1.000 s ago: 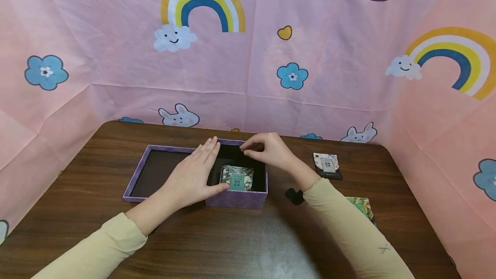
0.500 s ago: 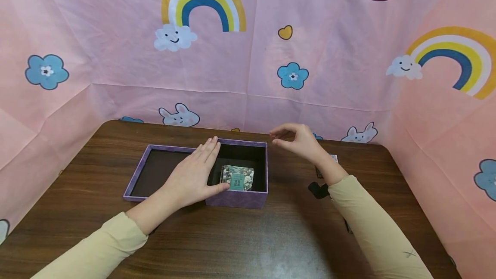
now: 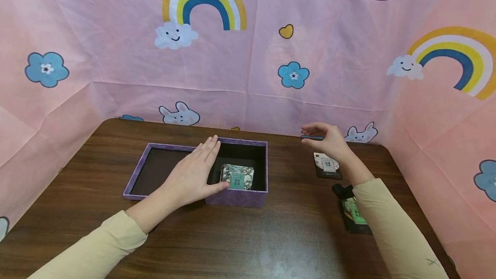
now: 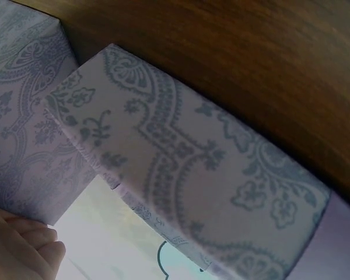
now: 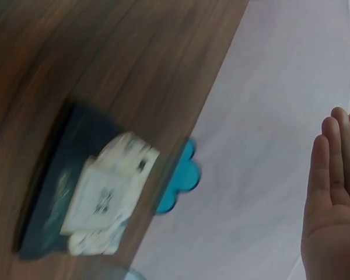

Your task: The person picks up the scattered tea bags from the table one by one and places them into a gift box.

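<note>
My left hand [image 3: 195, 171] lies across the left side of a purple patterned box [image 3: 236, 199], fingers straight along its edge and thumb at the front rim. Inside the box is a flowered packet [image 3: 237, 177] with a teal label. In the left wrist view, the left fingers [image 4: 32, 245] appear beside the patterned box walls. My right hand [image 3: 327, 141] hovers above the back right of the table, fingers gently bent and nothing in them. Just below it lies a dark packet [image 3: 327, 165] with a pale flowered flap, seen larger in the right wrist view.
An open purple lid [image 3: 139, 171] with a dark inside lies left of the box. A green-labelled packet [image 3: 355, 214] sits at the right, partly behind the right forearm. A pink printed cloth [image 3: 248, 55] hangs behind the brown table [image 3: 232, 244].
My right hand has moved from over the box's back right corner rightward to above the pale flowered packet. My left hand stays on the box.
</note>
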The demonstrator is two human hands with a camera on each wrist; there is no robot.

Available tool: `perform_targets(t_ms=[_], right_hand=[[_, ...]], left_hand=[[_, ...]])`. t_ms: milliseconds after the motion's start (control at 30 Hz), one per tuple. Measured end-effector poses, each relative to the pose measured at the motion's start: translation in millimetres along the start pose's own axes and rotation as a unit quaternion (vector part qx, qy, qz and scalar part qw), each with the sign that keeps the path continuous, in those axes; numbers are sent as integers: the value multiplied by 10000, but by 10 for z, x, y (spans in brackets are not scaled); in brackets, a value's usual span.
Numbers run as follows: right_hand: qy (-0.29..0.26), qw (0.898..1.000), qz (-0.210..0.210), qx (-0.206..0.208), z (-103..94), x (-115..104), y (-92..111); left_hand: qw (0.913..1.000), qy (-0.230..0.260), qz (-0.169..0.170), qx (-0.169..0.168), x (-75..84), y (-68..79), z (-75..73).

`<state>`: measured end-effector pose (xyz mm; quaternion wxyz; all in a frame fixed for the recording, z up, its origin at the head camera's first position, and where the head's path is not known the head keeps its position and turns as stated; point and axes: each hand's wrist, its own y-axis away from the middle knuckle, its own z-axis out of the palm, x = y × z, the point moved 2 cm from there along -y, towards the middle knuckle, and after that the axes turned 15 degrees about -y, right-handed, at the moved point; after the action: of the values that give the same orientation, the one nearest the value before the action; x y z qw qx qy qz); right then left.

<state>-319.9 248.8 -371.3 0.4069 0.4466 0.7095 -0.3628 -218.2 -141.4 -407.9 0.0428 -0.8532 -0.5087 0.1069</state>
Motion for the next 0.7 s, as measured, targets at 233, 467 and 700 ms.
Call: perform_targets(t_ms=[233,467,700], right_hand=[[-98,9991,302,287,-258,220,112],[-145,9973,522,487,-403,422,223],[-143,9957,687,610,-514,542,292]], left_hand=[[10000,-13,-18,21,-7,-7,19],[10000,36,-39,13,-6,-6,38],[10000,17,-21,-14,-2,-5,15]])
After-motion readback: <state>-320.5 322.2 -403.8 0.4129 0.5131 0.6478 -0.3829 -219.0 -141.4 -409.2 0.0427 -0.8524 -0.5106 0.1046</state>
